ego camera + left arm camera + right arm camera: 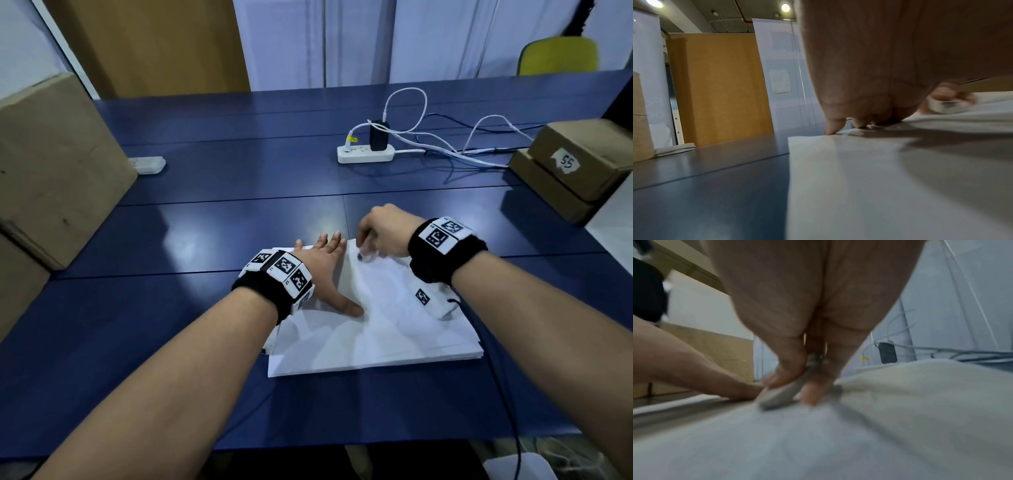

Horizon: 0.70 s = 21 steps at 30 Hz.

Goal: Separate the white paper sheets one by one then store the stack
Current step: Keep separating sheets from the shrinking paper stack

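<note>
A stack of white paper sheets point(376, 339) lies on the blue table point(205, 233) in front of me. My left hand point(325, 263) lies flat on the left part of the stack, fingers straight, fingertips point(835, 128) at its far edge. My right hand point(364, 251) is curled over the stack's far edge and pinches a small white piece between thumb and fingers point(809, 394). That piece is blurred and looks like the top sheet's raised corner. The top sheet point(900, 394) is rippled and lifted near that hand.
A white power strip point(364, 154) with a black charger and loose cables sits mid-table. Cardboard boxes stand at the left point(58, 164) and the right point(575, 161). A small white device point(147, 165) lies beside the left box. A black cable point(496, 377) trails from my right wrist.
</note>
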Available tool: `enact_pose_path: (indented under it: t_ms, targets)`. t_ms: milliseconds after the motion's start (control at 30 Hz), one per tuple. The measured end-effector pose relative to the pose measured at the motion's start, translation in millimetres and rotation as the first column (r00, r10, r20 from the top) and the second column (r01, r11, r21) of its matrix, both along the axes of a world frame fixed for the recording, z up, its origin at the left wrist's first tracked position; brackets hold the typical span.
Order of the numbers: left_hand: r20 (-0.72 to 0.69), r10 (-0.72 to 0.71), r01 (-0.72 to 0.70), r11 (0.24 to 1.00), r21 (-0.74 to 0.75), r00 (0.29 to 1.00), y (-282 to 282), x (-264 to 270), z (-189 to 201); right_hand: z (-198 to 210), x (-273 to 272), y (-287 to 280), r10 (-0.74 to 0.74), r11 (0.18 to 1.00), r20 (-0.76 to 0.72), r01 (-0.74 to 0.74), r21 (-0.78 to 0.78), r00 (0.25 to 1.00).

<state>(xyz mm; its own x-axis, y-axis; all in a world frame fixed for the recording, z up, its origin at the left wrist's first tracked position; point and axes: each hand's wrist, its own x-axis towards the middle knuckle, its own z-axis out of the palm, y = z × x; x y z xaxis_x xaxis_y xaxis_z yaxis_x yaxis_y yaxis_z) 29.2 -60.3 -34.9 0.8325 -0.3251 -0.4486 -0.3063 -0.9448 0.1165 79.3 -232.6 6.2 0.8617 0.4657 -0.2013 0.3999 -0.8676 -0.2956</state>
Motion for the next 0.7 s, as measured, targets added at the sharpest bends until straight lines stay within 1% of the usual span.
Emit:
enact_pose_path:
  t_ms: [67, 100, 133, 233, 267, 300, 400, 433, 500, 567, 600, 633, 700]
  targets:
    - [0.002, 0.006, -0.006, 1.0, 0.004, 1.0, 0, -1, 1, -2, 6, 1, -0.039, 0.999, 0.101, 0.036, 0.024, 0.994]
    - [0.004, 0.007, -0.007, 1.0, 0.005, 1.0, 0, -1, 1, -2, 5, 0, -0.023, 1.0, 0.114, 0.021, 0.018, 0.993]
    - [0.008, 0.007, -0.007, 1.0, 0.004, 1.0, -1, -1, 1, -2, 4, -1, 0.006, 1.0, 0.09, -0.006, 0.005, 0.996]
    - [0.003, 0.001, -0.001, 1.0, 0.002, 1.0, 0, -2, 2, -3, -6, -3, 0.102, 0.994, -0.046, -0.104, -0.031, 0.994]
    - [0.005, 0.0, 0.0, 1.0, 0.002, 1.0, 0, -2, 2, -4, -7, -2, 0.111, 0.993, -0.06, -0.114, -0.038, 0.992]
    - [0.006, 0.002, -0.002, 1.0, 0.003, 1.0, 0, -3, 2, -4, -6, 1, 0.104, 0.994, -0.04, -0.105, -0.026, 0.994]
    - [0.006, 0.01, -0.01, 1.0, 0.005, 1.0, 0, -2, 2, -4, 2, 6, 0.011, 0.998, 0.064, -0.015, 0.054, 0.998]
    - [0.008, 0.011, -0.011, 1.0, 0.006, 1.0, 0, -2, 2, -3, 3, 6, 0.003, 0.998, 0.06, -0.006, 0.056, 0.998]
    - [0.007, 0.007, -0.007, 1.0, 0.006, 1.0, -1, -3, 2, 0, -2, 1, 0.073, 0.997, -0.036, -0.073, 0.014, 0.997]
    - [0.0, 0.003, -0.003, 1.0, 0.004, 1.0, 0, -2, 3, 1, -8, -2, 0.142, 0.989, -0.138, -0.147, -0.03, 0.98]
    - [0.002, 0.002, -0.002, 1.0, 0.006, 1.0, 0, -2, 3, 0, -9, 0, 0.14, 0.988, -0.136, -0.146, -0.04, 0.981]
    - [0.007, 0.0, 0.0, 1.0, 0.008, 1.0, 0, -2, 3, -2, -8, 3, 0.116, 0.992, -0.093, -0.119, -0.032, 0.989]
    - [0.011, -0.002, 0.002, 1.0, 0.013, 1.0, -1, -3, 3, -4, -1, 8, 0.019, 1.0, 0.049, -0.02, 0.017, 0.999]
